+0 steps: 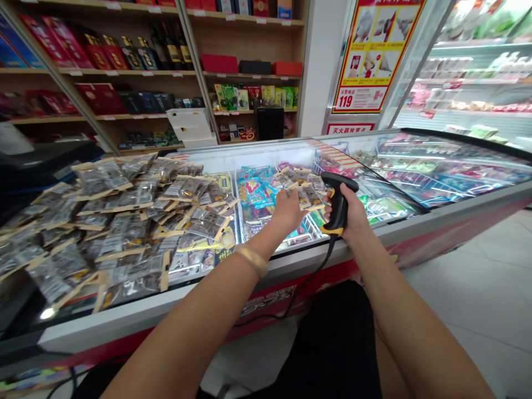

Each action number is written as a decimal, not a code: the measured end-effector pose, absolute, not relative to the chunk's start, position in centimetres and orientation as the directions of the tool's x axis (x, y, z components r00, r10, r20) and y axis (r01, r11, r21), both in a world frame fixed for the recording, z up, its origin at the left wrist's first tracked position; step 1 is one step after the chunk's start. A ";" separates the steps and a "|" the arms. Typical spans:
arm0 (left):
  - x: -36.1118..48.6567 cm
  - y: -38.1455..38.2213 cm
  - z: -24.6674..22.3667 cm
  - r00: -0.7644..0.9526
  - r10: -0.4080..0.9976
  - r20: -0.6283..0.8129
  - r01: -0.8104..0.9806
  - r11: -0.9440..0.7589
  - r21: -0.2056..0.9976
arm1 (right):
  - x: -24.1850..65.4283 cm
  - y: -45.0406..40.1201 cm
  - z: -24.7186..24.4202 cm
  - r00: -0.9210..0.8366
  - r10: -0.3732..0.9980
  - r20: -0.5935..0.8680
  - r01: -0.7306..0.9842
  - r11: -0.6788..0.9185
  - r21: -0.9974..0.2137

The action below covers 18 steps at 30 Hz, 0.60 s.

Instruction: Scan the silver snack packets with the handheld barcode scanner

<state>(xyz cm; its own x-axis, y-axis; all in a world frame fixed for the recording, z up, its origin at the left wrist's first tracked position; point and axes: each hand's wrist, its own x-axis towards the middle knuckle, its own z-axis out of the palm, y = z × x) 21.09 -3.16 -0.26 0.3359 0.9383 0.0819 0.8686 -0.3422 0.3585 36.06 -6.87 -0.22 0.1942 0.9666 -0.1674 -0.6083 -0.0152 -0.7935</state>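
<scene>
My right hand (pixel 353 213) is wrapped round the grip of a black and yellow barcode scanner (pixel 339 202), its head pointing left and its cable hanging down. My left hand (pixel 287 211), with a gold bangle on the wrist, is over the freezer's glass lid, its fingers curled at a clear snack packet (pixel 311 195) with a tan header strip. The fingertips are partly hidden. A few similar packets (pixel 291 176) lie just beyond this hand. To the left, a large heap of the same packets (pixel 137 205) covers the glass.
Beneath the glass, the chest freezer (pixel 286 256) holds bright bags, including a blue bag (pixel 257 188). Behind it stand wooden shelves (pixel 249 23) with boxes and bottles. A fire-notice poster (pixel 368 55) hangs on the wall, and a refrigerated display (pixel 469 72) is at right. The scanner cable (pixel 307 285) runs along the freezer's front.
</scene>
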 end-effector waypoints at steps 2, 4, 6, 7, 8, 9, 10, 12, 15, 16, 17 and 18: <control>21.5 -2.7 -0.5 0.334 0.936 0.109 0.871 -0.351 0.344 | 36.1 -6.8 -0.4 0.200 0.970 -0.140 -0.589 0.005 -0.808; 21.8 -2.6 -0.4 0.322 0.941 0.109 0.871 -0.339 0.355 | 36.2 -6.8 -0.6 0.192 0.974 -0.120 -0.567 0.010 -0.824; 21.6 -2.9 0.0 0.325 0.940 0.106 0.863 -0.341 0.373 | 36.3 -6.8 -0.6 0.177 0.979 -0.098 -0.550 0.015 -0.835; 21.3 -3.2 0.3 0.336 0.934 0.119 0.852 -0.355 0.384 | 36.3 -6.9 -0.7 0.170 0.982 -0.086 -0.547 0.021 -0.837; 20.7 -3.6 0.5 0.348 0.926 0.143 0.838 -0.376 0.396 | 36.3 -7.0 -0.7 0.165 0.983 -0.075 -0.546 0.028 -0.837; 19.9 -4.1 0.8 0.354 0.917 0.182 0.821 -0.398 0.409 | 36.2 -7.1 -0.6 0.165 0.984 -0.064 -0.548 0.037 -0.835; 18.8 -4.8 0.9 0.350 0.906 0.238 0.803 -0.421 0.422 | 36.0 -7.3 -0.6 0.162 0.985 -0.056 -0.553 0.044 -0.832; 15.7 -6.3 1.0 0.306 0.872 0.382 0.765 -0.464 0.447 | 35.2 -7.8 -0.5 0.146 0.989 -0.037 -0.565 0.053 -0.823; 9.3 -9.2 0.7 0.200 0.748 0.633 0.708 -0.557 0.435 | 32.8 -8.8 -0.4 0.076 0.997 0.002 -0.584 0.046 -0.811; 6.9 -10.2 0.6 0.143 0.713 0.686 0.711 -0.556 0.430 | 31.7 -9.2 -0.3 0.037 0.999 0.010 -0.588 0.030 -0.808; 4.6 -11.2 0.4 0.081 0.694 0.716 0.728 -0.531 0.433 | 30.4 -9.6 -0.3 -0.006 1.000 0.017 -0.590 0.010 -0.807; 2.3 -12.2 0.2 0.034 0.681 0.731 0.759 -0.493 0.425 | 29.1 -9.9 -0.3 -0.057 0.998 0.022 -0.590 -0.016 -0.807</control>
